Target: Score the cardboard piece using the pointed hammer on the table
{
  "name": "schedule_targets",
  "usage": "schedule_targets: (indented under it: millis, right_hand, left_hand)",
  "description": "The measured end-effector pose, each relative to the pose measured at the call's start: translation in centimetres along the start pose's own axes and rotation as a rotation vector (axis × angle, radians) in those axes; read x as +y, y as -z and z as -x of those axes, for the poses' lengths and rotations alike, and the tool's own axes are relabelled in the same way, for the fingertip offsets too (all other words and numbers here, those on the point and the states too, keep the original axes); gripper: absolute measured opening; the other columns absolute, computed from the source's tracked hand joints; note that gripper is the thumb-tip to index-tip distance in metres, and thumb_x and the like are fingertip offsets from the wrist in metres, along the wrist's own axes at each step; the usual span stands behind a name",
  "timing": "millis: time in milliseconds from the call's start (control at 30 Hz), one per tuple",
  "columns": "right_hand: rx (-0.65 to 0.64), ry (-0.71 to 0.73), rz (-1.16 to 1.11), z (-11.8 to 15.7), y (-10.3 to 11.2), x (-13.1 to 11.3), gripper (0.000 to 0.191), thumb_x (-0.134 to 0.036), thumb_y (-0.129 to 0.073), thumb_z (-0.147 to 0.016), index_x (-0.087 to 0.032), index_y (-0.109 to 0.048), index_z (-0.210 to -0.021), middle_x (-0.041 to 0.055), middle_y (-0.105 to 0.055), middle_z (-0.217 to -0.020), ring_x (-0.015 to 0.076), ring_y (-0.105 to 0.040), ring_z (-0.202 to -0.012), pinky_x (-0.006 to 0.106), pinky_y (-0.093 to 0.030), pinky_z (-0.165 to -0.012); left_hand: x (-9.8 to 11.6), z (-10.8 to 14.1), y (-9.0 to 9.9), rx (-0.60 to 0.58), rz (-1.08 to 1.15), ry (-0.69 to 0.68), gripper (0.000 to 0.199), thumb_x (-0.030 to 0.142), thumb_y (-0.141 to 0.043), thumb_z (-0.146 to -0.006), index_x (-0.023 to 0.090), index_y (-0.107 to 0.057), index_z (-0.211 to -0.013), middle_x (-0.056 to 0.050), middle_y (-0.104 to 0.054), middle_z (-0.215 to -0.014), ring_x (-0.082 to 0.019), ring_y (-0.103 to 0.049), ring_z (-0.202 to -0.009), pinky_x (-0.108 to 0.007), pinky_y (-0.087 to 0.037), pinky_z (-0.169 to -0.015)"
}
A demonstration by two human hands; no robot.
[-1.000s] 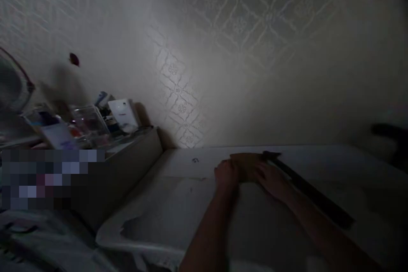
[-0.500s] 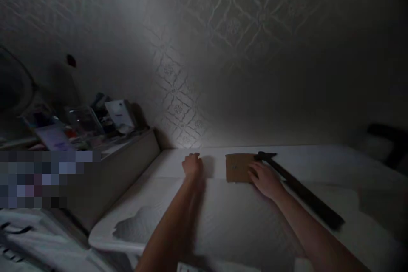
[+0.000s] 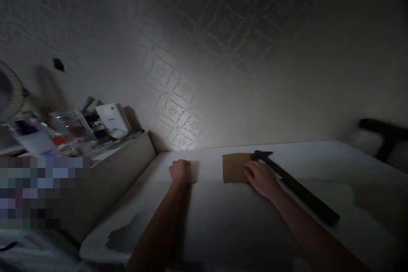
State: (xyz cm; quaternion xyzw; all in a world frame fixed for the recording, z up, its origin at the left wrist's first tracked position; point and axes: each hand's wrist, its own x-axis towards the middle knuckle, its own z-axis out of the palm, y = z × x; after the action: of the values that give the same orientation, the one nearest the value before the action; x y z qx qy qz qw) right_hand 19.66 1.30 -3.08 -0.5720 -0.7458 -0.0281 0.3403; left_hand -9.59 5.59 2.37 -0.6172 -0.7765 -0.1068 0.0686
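Note:
A flat piece of brown cardboard point(image 3: 234, 169) lies on the white tabletop, with a small light mark or object on its face too small to name. My right hand point(image 3: 262, 178) rests over its right edge, fingers apart and touching it. Just beyond and to the right of that hand lies a hammer point(image 3: 306, 195), its head near the cardboard's upper right corner and its dark handle slanting toward me. My left hand point(image 3: 180, 171) is closed at the table's far left part, apart from the cardboard; whatever its fingers may hold is hidden.
At the left stands a cabinet point(image 3: 124, 170) crowded with a white box point(image 3: 112, 118), a clear plastic organiser point(image 3: 73, 129) and a round fan or mirror point(image 3: 8, 91). A patterned wall rises behind the table. A black T-shaped object point(image 3: 385, 134) is at the far right.
My left hand has shifted a little left, and its fingers look more curled. The right hand stays on the cardboard. The camera view has turned slightly and the light on the wall has changed.

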Motion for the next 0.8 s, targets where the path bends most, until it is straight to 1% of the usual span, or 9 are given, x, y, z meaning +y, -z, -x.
schedule_targets:
  millis: [67,200,300,367,467,600,700,767,800]
  right_hand:
    - [0.002,-0.001,0.0,0.0,0.0,0.0,0.031,-0.022,-0.042,-0.085,-0.012,-0.063,-0.106,0.0134,-0.061,-0.112,0.0225,-0.055,-0.105,0.036,-0.041,-0.093]
    - [-0.01,-0.005,0.008,0.0,0.0,-0.1,0.031,-0.022,-0.043,-0.085,-0.01,-0.063,-0.106,0.0137,-0.061,-0.112,0.0231,-0.054,-0.106,0.036,-0.04,-0.094]
    - [-0.011,-0.005,0.005,0.0,0.0,-0.1,0.03,-0.021,-0.042,-0.085,-0.011,-0.063,-0.105,0.0132,-0.061,-0.112,0.0225,-0.054,-0.107,0.036,-0.04,-0.094]
    - [-0.01,-0.002,0.003,0.0,0.1,-0.2,0.031,-0.022,-0.042,-0.085,-0.011,-0.062,-0.106,0.0133,-0.061,-0.112,0.0224,-0.053,-0.107,0.036,-0.04,-0.094]
    - [-0.008,-0.013,0.009,0.0,0.2,-0.3,0.031,-0.022,-0.042,-0.085,-0.012,-0.062,-0.106,0.0131,-0.061,-0.112,0.0225,-0.054,-0.106,0.036,-0.04,-0.093]
    - [-0.005,-0.019,0.007,0.0,0.5,-0.5,0.029,-0.021,-0.042,-0.085,-0.014,-0.063,-0.105,0.0112,-0.061,-0.111,0.0212,-0.054,-0.104,0.034,-0.04,-0.092]
    - [-0.013,-0.021,0.001,-0.1,0.6,-0.6,0.028,-0.021,-0.043,-0.085,-0.014,-0.063,-0.104,0.0111,-0.061,-0.11,0.0208,-0.054,-0.104,0.033,-0.04,-0.092]
    - [-0.02,-0.034,-0.004,-0.1,0.6,-0.7,0.028,-0.021,-0.043,-0.085,-0.014,-0.063,-0.104,0.0118,-0.061,-0.11,0.021,-0.054,-0.105,0.033,-0.04,-0.091]
    - [-0.024,-0.039,-0.007,-0.1,0.7,-0.7,0.029,-0.021,-0.043,-0.085,-0.014,-0.063,-0.104,0.0122,-0.061,-0.11,0.0212,-0.054,-0.105,0.033,-0.04,-0.091]
  left_hand:
    - [-0.1,0.0,-0.1,0.008,0.008,-0.01,0.032,0.031,-0.042,-0.086,0.024,-0.069,-0.101,-0.01,-0.067,-0.103,-0.025,-0.058,-0.101,-0.033,-0.044,-0.081]
    - [0.0,-0.1,-0.3,0.01,-0.007,-0.017,0.031,0.03,-0.043,-0.084,0.025,-0.069,-0.1,-0.009,-0.067,-0.104,-0.026,-0.058,-0.101,-0.033,-0.045,-0.08]
    - [0.2,-0.1,-0.3,0.02,-0.023,-0.016,0.031,0.029,-0.042,-0.084,0.023,-0.07,-0.097,-0.009,-0.067,-0.101,-0.026,-0.058,-0.1,-0.033,-0.044,-0.079]
    - [0.5,0.0,-0.2,0.036,-0.037,-0.039,0.032,0.029,-0.041,-0.084,0.021,-0.07,-0.096,-0.011,-0.067,-0.1,-0.026,-0.057,-0.101,-0.033,-0.043,-0.08]
    - [0.9,0.0,0.2,0.041,-0.061,-0.084,0.03,0.029,-0.043,-0.084,0.02,-0.069,-0.095,-0.011,-0.066,-0.103,-0.027,-0.055,-0.103,-0.035,-0.042,-0.083]
    - [1.7,0.2,0.7,0.044,-0.055,-0.1,0.029,0.026,-0.044,-0.083,0.018,-0.07,-0.093,-0.011,-0.065,-0.104,-0.027,-0.054,-0.103,-0.036,-0.042,-0.085]
    - [2.8,0.6,1.1,0.075,0.03,-0.094,0.028,0.029,-0.046,-0.083,0.018,-0.07,-0.091,-0.011,-0.066,-0.102,-0.026,-0.057,-0.101,-0.034,-0.043,-0.083]
    - [4.2,1.0,1.6,0.072,0.171,-0.078,0.028,0.034,-0.049,-0.083,0.019,-0.07,-0.094,-0.01,-0.067,-0.101,-0.025,-0.06,-0.097,-0.031,-0.045,-0.081]
    - [5.1,1.3,1.9,0.05,0.263,-0.079,0.029,0.035,-0.051,-0.082,0.019,-0.07,-0.095,-0.009,-0.068,-0.098,-0.023,-0.061,-0.094,-0.029,-0.046,-0.08]
